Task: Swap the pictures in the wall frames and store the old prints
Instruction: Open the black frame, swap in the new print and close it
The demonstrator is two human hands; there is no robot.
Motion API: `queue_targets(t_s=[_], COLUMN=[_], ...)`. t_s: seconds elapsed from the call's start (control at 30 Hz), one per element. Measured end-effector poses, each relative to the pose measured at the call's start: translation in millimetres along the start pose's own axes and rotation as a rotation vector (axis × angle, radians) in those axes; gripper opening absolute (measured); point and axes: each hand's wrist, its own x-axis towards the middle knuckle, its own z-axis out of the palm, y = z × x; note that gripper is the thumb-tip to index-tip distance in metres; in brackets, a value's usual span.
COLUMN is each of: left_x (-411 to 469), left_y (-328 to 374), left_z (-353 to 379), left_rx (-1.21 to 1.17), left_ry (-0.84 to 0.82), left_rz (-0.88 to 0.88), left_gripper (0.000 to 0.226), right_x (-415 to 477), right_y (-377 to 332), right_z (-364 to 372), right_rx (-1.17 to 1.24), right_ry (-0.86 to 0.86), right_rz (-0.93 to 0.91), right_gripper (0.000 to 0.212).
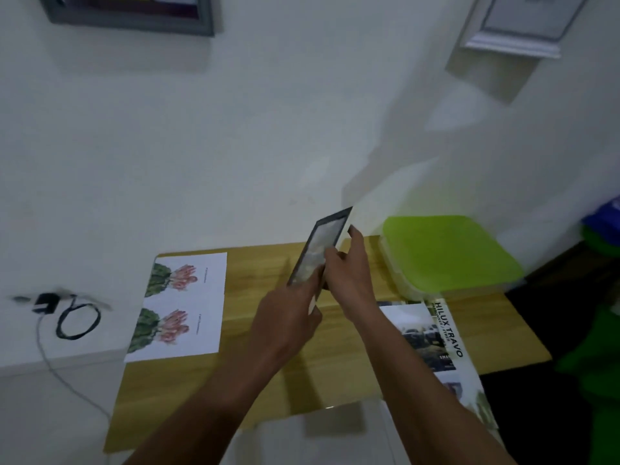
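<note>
A small dark frame (318, 246) is held up in the middle of the picture, tilted steeply, its far end toward the wall and its near end low over the wooden tabletop (261, 374). The left hand (288, 317) pinches that near end, its fingers closed narrowly on the frame's edge. The right hand (352, 273) holds the frame's right side, with its fingers curled round the edge toward the back. Blur hides whether the backing is already loose. This looks like the step of getting the old print out or a new one in. It would go best with the frame kept low over the wood, so that a slipping pane has little way to fall. One hand should steady the rim by its edges while the other works the backing, and neither should press on the glazing. The sheet of flower prints (181, 303) lies flat at centre left, well clear of the hands and ready to use. A brochure (439, 333) lies at lower right, and a green-lidded box (446, 253) at centre right looks a likely place to store old prints. A grey wall frame (134, 18) hangs at upper left and a white wall frame (516, 45) at upper right.
</note>
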Motion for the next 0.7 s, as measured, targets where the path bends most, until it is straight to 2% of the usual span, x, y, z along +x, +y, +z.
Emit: queue_targets(t_s=[0.13, 0.27, 0.37, 0.43, 0.53, 0.6, 0.7], left_x=[-10.6, -17.9, -11.0, 5.4, 31.8, 40.7, 49.7], left_y=[4.6, 1.4, -12.0, -25.9, -33.8, -29.8, -18.5], left_z=[0.7, -13.7, -36.9, -57.0, -92.6, -114.1, -140.0], left_rx=[0.072, -0.018, -0.142, -0.206, -0.435, -0.631, -0.795], left_ry=[0.048, 0.128, 0.309, 0.35, 0.185, 0.059, -0.026], left_rz=[0.052, 0.068, -0.07, -0.18, -0.281, -0.258, -0.199], left_gripper=[0.067, 0.05, 0.055, 0.066, 0.075, 0.076, 0.08], right_x=[-12.6, -15.2, -19.0, -19.9, -25.0, -29.0, -28.3], right_y=[-5.3, -9.9, -21.5, -34.5, -60.4, -79.2, -105.4], right_z=[-0.7, -12.8, -29.0, -37.9, -50.8, -60.3, -77.6], right_rx=[-0.006, 0.035, 0.1, 0.138, 0.163, 0.165, 0.161], right_ry=[0.059, 0.094, 0.092, 0.067, 0.021, -0.014, -0.059], right_rz=[-0.112, -0.176, -0.177, -0.18, -0.207, -0.231, -0.261], right_gripper=[0.073, 0.075, 0.07, 0.07, 0.068, 0.068, 0.065])
